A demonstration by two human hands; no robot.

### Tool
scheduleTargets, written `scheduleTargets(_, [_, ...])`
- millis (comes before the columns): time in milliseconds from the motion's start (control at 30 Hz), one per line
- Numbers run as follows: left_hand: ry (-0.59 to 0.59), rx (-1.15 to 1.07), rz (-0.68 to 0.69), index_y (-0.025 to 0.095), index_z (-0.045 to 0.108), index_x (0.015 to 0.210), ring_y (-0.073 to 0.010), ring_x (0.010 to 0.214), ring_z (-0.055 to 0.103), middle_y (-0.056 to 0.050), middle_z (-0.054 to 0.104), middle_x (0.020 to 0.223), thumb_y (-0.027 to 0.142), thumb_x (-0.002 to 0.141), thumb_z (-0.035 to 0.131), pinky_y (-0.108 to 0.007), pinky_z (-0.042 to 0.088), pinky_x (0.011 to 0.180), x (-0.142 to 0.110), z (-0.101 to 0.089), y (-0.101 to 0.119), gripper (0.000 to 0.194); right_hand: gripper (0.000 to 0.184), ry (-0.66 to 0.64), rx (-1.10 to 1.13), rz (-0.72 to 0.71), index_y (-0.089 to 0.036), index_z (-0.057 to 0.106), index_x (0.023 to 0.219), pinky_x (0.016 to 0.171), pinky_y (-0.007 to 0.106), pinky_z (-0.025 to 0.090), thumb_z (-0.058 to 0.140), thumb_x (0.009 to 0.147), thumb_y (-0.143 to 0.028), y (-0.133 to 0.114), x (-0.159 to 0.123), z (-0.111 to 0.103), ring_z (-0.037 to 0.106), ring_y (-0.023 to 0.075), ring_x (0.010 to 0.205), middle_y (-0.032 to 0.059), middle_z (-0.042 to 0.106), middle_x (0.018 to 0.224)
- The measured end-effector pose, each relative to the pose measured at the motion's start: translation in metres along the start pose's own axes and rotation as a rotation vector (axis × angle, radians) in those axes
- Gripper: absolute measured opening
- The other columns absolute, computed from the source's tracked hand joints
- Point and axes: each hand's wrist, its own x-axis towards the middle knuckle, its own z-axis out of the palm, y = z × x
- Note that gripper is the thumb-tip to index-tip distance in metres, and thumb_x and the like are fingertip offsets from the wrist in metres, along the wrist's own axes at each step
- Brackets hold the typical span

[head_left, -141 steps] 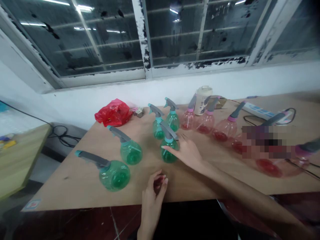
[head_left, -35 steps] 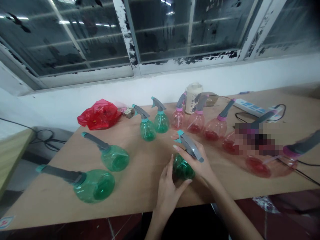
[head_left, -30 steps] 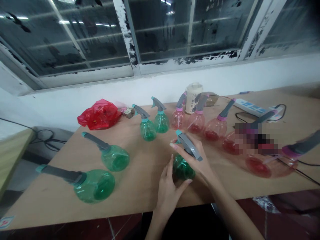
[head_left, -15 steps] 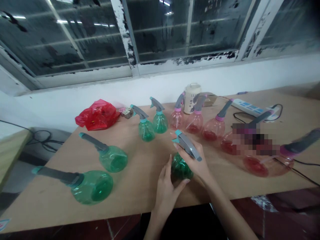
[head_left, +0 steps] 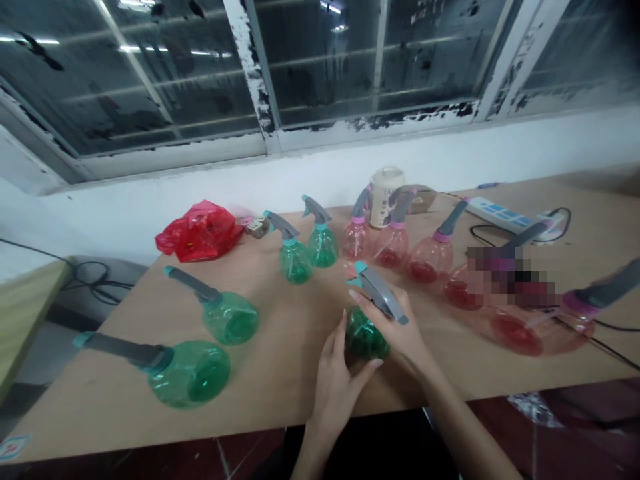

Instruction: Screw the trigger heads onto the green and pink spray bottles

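A green spray bottle [head_left: 367,337] with a grey and teal trigger head stands near the table's front edge, between both my hands. My left hand [head_left: 340,373] is curved around the lower left of its body, thumb at the front. Around its neck, just under the spray head, my right hand [head_left: 395,323] is closed; the neck itself is hidden by the fingers. Behind it stand two more green spray bottles [head_left: 296,262] [head_left: 323,245]. Off to the left are another green spray bottle [head_left: 231,319] and a larger-looking one [head_left: 190,375] nearer me.
Several pink spray bottles [head_left: 431,259] form a row on the right. At the back are a red plastic bag [head_left: 203,230], a paper cup [head_left: 386,197] and a white power strip [head_left: 510,217] with black cables. A blurred patch covers part of the right side.
The view has shifted slightly, so everything sits a little further right. Both hands keep the same hold on the green spray bottle.
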Motion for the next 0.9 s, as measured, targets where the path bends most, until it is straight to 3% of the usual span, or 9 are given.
scheduleTargets(100, [0.003, 0.001, -0.013, 0.031, 0.027, 0.151, -0.0306, 0.135, 0.045, -0.010, 0.042, 0.152, 0.037, 0.082, 0.071, -0.053, 0.040, 0.107, 0.001, -0.001, 0.003, 0.082, 0.025, 0.001, -0.012, 0.009, -0.022, 0.071, 0.105, 0.070, 0.035, 0.056, 0.062, 0.087, -0.038, 0.000, 0.000, 0.000, 0.069, 0.0205, 0.073, 0.0049, 0.073, 0.089])
scheduleTargets(300, [0.001, -0.008, -0.021, 0.031, 0.028, 0.150, -0.0309, 0.134, 0.046, -0.010, 0.043, 0.151, 0.037, 0.081, 0.072, -0.054, 0.040, 0.108, 0.001, -0.001, 0.004, 0.082, 0.024, -0.009, 0.015, 0.012, -0.025, 0.070, 0.107, 0.077, 0.037, 0.057, 0.062, 0.087, -0.037, 0.002, 0.000, 0.000, 0.070, 0.0255, 0.089, 0.0062, 0.073, 0.092])
scheduleTargets(467, [0.004, -0.012, -0.021, 0.030, 0.027, 0.151, -0.0302, 0.136, 0.045, -0.010, 0.043, 0.152, 0.040, 0.082, 0.071, -0.052, 0.040, 0.108, 0.000, 0.000, 0.003, 0.082, 0.025, -0.041, 0.061, -0.017, -0.025, 0.067, 0.111, 0.078, 0.036, 0.055, 0.061, 0.088, -0.034, -0.001, 0.003, -0.001, 0.069, 0.0232, 0.090, 0.0051, 0.072, 0.100])
scheduleTargets(633, [0.000, -0.019, 0.007, 0.030, 0.025, 0.152, -0.0300, 0.136, 0.043, -0.011, 0.041, 0.153, 0.042, 0.083, 0.070, -0.052, 0.040, 0.108, 0.000, 0.000, 0.000, 0.083, 0.016, -0.026, 0.000, -0.022, -0.022, 0.064, 0.085, 0.067, 0.030, 0.050, 0.067, 0.084, -0.037, -0.011, 0.011, 0.000, 0.065, 0.0171, 0.071, 0.0004, 0.069, 0.080])
scheduleTargets(767, [-0.003, -0.019, 0.007, 0.030, 0.027, 0.150, -0.0312, 0.135, 0.045, -0.012, 0.044, 0.150, 0.042, 0.082, 0.071, -0.053, 0.041, 0.107, 0.000, 0.000, 0.001, 0.082, 0.024, 0.019, -0.041, -0.035, -0.022, 0.053, 0.070, 0.056, 0.027, 0.042, 0.065, 0.085, -0.035, -0.014, 0.012, 0.001, 0.055, 0.0123, 0.055, -0.0050, 0.055, 0.061])
scheduleTargets(900, [-0.013, -0.003, -0.026, 0.029, 0.028, 0.150, -0.0321, 0.133, 0.047, -0.012, 0.047, 0.147, 0.043, 0.082, 0.070, -0.054, 0.042, 0.106, -0.001, -0.001, 0.004, 0.081, 0.016, -0.012, -0.008, -0.035, -0.022, 0.062, 0.078, 0.062, 0.029, 0.047, 0.065, 0.085, -0.036, -0.010, 0.010, -0.001, 0.062, 0.0148, 0.064, -0.0022, 0.064, 0.071])
